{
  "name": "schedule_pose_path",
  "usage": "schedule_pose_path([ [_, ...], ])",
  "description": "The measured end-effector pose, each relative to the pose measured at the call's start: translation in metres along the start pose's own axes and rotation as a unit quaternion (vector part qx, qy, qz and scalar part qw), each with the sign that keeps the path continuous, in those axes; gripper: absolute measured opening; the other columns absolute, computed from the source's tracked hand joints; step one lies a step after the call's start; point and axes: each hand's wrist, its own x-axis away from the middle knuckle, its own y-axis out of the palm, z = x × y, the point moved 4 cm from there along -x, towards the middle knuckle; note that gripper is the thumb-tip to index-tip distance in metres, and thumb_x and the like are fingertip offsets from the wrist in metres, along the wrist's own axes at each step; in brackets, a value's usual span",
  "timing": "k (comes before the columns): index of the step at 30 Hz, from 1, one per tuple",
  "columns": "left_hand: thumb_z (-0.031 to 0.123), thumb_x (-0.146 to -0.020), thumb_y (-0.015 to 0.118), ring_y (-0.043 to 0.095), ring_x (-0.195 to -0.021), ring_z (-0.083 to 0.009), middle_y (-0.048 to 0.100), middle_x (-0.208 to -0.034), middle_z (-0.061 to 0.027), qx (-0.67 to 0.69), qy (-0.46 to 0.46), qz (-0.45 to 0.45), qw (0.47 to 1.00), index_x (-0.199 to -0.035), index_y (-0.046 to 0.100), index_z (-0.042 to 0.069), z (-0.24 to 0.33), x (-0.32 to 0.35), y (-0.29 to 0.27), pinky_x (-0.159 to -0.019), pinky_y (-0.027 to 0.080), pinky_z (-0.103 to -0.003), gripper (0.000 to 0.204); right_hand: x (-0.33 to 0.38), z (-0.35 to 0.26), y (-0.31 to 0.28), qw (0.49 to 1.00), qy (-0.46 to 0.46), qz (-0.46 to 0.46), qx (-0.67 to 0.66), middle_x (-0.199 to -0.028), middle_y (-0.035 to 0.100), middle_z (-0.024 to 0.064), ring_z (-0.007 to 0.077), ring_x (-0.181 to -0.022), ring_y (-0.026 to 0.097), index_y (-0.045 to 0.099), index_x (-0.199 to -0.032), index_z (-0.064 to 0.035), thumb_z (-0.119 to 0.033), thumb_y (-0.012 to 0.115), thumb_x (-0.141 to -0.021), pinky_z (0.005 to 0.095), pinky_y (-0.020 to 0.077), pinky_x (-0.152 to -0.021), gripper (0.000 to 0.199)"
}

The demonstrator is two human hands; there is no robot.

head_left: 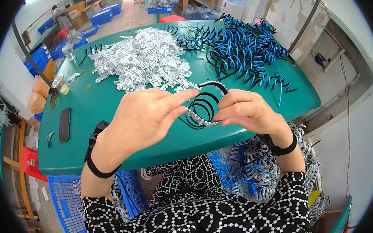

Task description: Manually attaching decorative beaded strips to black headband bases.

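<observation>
A black spiral coil [204,104] with a silvery patterned strip wound along part of it is held above the green table [110,112]. My left hand [146,116] pinches the coil's left side with thumb and fingers. My right hand [246,111] grips its right side and upper loop. Both wrists wear black bands. A big pile of silvery patterned strips [143,60] lies on the table beyond my left hand. A heap of blue and black spiral coils [242,47] lies beyond my right hand.
A black phone [64,124] lies near the table's left edge. Blue crates [68,199] stand on the floor at left, and a blue crate of wrapped coils [256,167] sits by my right side. More crates and a wooden table are farther back.
</observation>
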Motion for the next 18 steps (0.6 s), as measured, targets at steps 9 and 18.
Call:
schedule_pose_path([
  [9, 0.011, -0.085, 0.057, 0.056, -0.058, -0.0113, 0.059, -0.064, -0.0032, 0.327, -0.089, -0.162, 0.927, -0.101, 0.063, 0.006, -0.020, 0.006, 0.030, -0.054, 0.043, -0.026, 0.017, 0.010, 0.016, 0.010, 0.980, 0.011, -0.037, -0.195, -0.092, 0.057, 0.0085, 0.0161, -0.081, 0.057, 0.063, -0.095, -0.0008, -0.006, 0.061, -0.084, 0.0288, 0.0486, -0.067, 0.013],
  [18, 0.013, -0.089, 0.055, 0.047, -0.057, -0.0032, 0.056, -0.062, 0.0000, 0.401, -0.215, -0.029, 0.890, -0.095, 0.059, -0.001, -0.042, 0.037, 0.061, -0.051, 0.036, -0.020, 0.016, 0.039, 0.040, 0.015, 0.943, 0.245, 0.182, -0.132, -0.110, 0.057, 0.0091, 0.0148, -0.087, 0.060, 0.060, -0.105, -0.0021, -0.011, 0.048, -0.093, 0.0258, 0.0509, -0.070, 0.019],
])
